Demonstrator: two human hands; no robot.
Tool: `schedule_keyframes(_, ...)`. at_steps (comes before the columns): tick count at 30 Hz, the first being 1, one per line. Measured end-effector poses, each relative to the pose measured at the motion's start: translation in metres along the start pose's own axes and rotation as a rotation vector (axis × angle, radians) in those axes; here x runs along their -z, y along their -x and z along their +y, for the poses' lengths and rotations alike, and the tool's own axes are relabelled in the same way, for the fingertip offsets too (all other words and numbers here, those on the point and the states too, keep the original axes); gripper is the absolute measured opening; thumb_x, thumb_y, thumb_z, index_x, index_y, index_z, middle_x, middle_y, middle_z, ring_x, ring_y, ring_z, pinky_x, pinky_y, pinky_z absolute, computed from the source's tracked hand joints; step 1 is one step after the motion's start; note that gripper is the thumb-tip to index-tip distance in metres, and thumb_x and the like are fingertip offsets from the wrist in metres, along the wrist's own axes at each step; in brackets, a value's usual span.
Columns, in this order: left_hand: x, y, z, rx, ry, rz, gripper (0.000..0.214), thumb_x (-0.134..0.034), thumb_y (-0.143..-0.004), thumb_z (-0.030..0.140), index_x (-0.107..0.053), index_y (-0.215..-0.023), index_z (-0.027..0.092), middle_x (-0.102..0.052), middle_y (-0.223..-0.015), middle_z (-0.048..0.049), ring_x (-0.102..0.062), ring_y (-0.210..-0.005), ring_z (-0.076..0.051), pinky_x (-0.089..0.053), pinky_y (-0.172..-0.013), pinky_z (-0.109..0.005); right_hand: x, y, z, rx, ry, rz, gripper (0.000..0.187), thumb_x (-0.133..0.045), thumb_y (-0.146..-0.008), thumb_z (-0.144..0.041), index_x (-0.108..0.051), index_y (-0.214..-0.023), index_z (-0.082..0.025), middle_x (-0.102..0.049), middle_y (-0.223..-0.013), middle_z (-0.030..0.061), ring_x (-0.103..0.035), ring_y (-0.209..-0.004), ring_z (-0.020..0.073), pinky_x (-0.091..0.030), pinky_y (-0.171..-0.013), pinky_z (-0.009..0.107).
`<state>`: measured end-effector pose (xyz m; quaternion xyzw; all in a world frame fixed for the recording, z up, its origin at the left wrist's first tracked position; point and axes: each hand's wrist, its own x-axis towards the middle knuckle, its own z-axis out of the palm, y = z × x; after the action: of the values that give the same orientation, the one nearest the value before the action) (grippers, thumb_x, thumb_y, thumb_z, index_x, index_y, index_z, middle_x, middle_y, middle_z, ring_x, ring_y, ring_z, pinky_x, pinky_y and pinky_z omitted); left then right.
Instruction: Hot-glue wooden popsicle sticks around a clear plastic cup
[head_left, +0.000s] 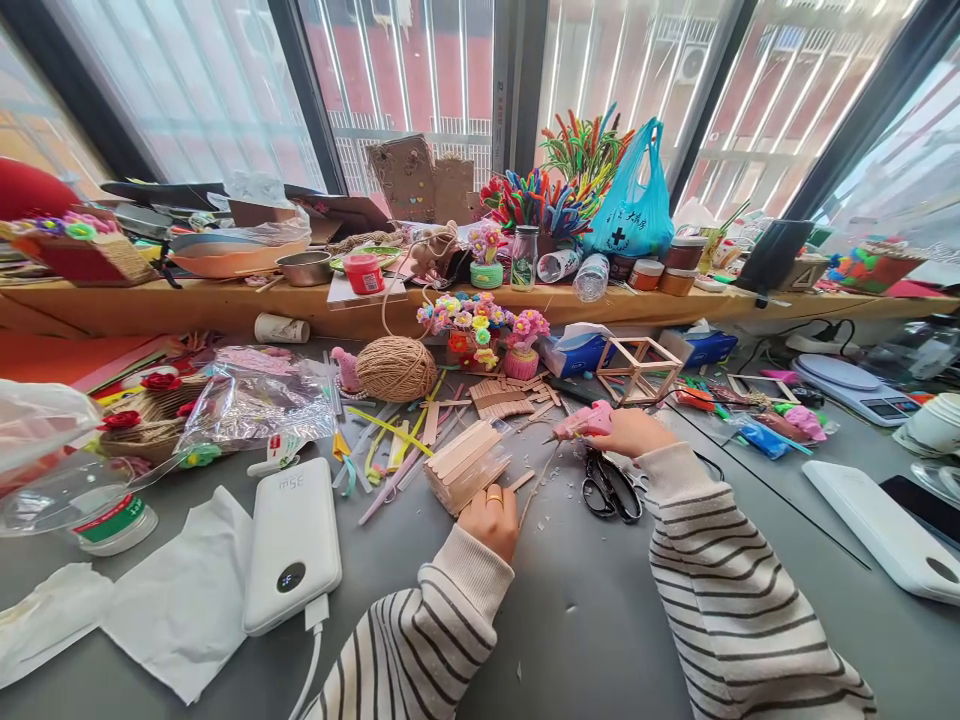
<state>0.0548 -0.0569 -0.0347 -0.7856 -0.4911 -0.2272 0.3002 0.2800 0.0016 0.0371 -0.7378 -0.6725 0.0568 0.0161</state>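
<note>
Centrally, a clear container partly clad in wooden sticks (463, 462) lies on its side over the bench (577, 640), gripped at its near end by the left hand (491, 522), while the right hand (637, 433) closes around a pink glue gun (585, 421), nozzle toward it but apart. Should that one-handed grip let the container turn, the nozzle could smear sticks or touch fingers; farther out, black scissors (622, 493) beneath the gun could obstruct a low sweep.
</note>
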Motion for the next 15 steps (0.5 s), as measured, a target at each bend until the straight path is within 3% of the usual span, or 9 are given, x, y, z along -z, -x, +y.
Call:
schedule_keyframes(3,0.002,0.000,0.002,0.019,0.022,0.013,0.029,-0.037,-0.081,0.003,-0.059,-0.067,0.016,-0.057,-0.057,-0.0049,-0.054,-0.051,-0.014,-0.036,-0.048,-0.025,0.011,0.003,-0.001,-0.065,-0.016,0.052,0.024,-0.051,-0.069,-0.036,-0.064,-0.074,-0.016,-0.065,-0.071,0.0079,-0.060,-0.066,0.0187,-0.038,-0.054,0.024)
schedule_keyframes(8,0.012,-0.002,-0.009,0.075,0.270,-0.013,0.032,-0.033,-0.084,0.006,-0.063,-0.091,0.018,-0.067,-0.079,-0.0072,-0.059,-0.056,-0.014,-0.040,-0.053,-0.025,0.025,0.007,-0.009,-0.146,-0.070,0.197,0.033,-0.048,-0.070,-0.038,-0.059,-0.088,-0.012,-0.065,-0.087,0.0115,-0.060,-0.077,0.0204,-0.039,-0.060,0.024)
schedule_keyframes(12,0.024,-0.016,-0.039,0.312,0.635,-0.008,0.023,-0.041,-0.084,0.021,-0.064,-0.088,0.021,-0.068,-0.079,-0.0052,-0.061,-0.059,-0.013,-0.046,-0.060,-0.024,0.026,0.009,-0.017,-0.211,-0.180,0.374,0.035,-0.047,-0.068,-0.042,-0.058,-0.087,-0.014,-0.064,-0.079,0.0103,-0.058,-0.069,0.0204,-0.036,-0.056,0.026)
schedule_keyframes(15,0.023,-0.025,-0.066,0.590,1.019,-0.032,0.019,-0.054,-0.074,0.035,-0.061,-0.083,0.020,-0.067,-0.072,-0.0018,-0.060,-0.056,-0.012,-0.049,-0.057,-0.024,0.026,0.009,-0.020,-0.212,-0.255,0.450,0.034,-0.047,-0.068,-0.043,-0.058,-0.084,-0.015,-0.064,-0.075,0.0091,-0.056,-0.064,0.0197,-0.035,-0.055,0.026)
